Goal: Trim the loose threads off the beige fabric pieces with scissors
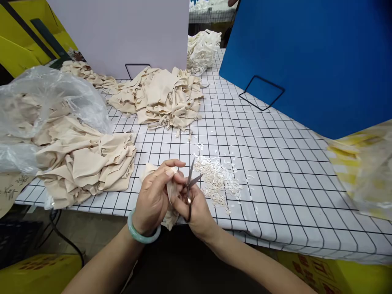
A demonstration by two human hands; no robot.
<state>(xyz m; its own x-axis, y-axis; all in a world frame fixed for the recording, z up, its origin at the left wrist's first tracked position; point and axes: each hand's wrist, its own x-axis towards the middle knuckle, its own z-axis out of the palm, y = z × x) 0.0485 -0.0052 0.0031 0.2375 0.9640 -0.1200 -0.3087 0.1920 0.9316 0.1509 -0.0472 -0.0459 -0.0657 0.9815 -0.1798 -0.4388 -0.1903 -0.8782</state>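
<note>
Near the table's front edge, my left hand (155, 192) pinches a piece of beige fabric (172, 192), part of which hangs down between my two hands. Scissors (189, 185) sit in my right hand (196, 210), their blades parted and pointing away from me. The right fingers are also close against the fabric; whether they grip it is hidden. Just beyond the blades lies a scatter of small white and beige clippings (217, 177). To the left is a heap of beige fabric pieces (88, 157), partly inside a clear plastic bag (55, 98).
Another beige fabric pile (168, 96) lies farther back, with a white bundle (203, 49) behind it. A pale panel (122, 36) and a blue panel (306, 61) stand over the checked tablecloth (275, 163). A yellow-and-white plastic bag (361, 163) is at right.
</note>
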